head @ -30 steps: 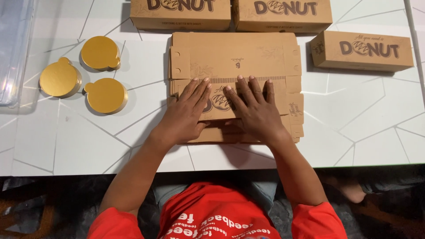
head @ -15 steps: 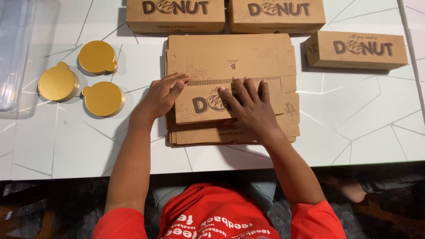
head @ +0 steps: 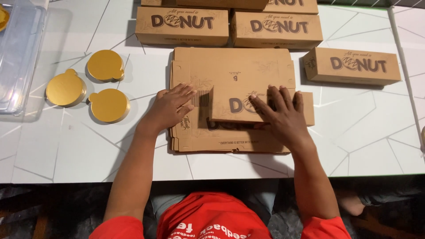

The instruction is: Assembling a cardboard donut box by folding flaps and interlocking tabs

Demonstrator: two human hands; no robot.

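Flat brown cardboard box blanks [head: 230,66] lie stacked at the middle of the white bench [head: 66,150], their near edge close to the person. On top of the stack, a folded cardboard panel [head: 230,104] rests slightly right of centre. Left hand [head: 170,108]: open, fingers spread, palm down on the left part of the stack, fingertips touching the left edge of the folded panel; it grasps nothing. Right hand [head: 283,115]: open and flat, fingers spread, pressing down on the right half of the folded panel. Three round gold cake boards [head: 106,65] sit to the left, well apart from the stack. Assembled brown boxes [head: 181,25] stand in a row along the far side, and one more assembled box [head: 352,66] lies to the right. A clear plastic container [head: 20,53] occupies the far left edge.
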